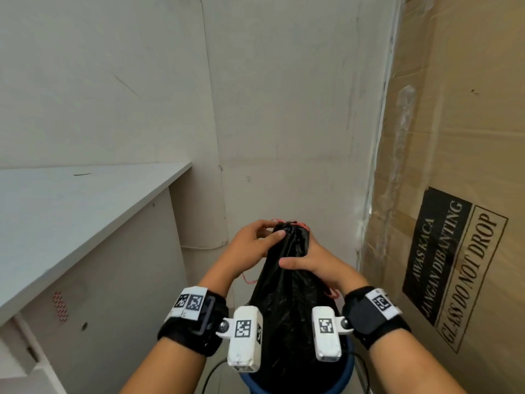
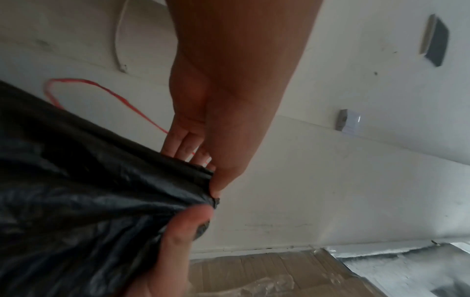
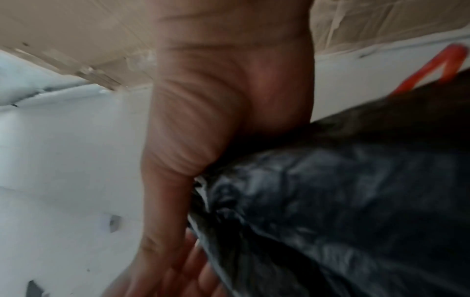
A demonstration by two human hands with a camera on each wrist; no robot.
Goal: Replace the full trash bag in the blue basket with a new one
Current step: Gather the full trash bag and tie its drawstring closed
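bag: the black trash bag (image 1: 287,297) stands in the blue basket (image 1: 345,373), top bunched shut.
left hand (image 1: 250,245): pinches the bag's top.
right hand (image 1: 309,260): grips the bag's neck.

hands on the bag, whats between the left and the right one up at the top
Only the gathered neck of the black trash bag: the left hand pinches its tip, the right hand wraps it just below. The head view shows this.

Blue basket (image 1: 348,373) holds the black trash bag (image 1: 287,308) upright
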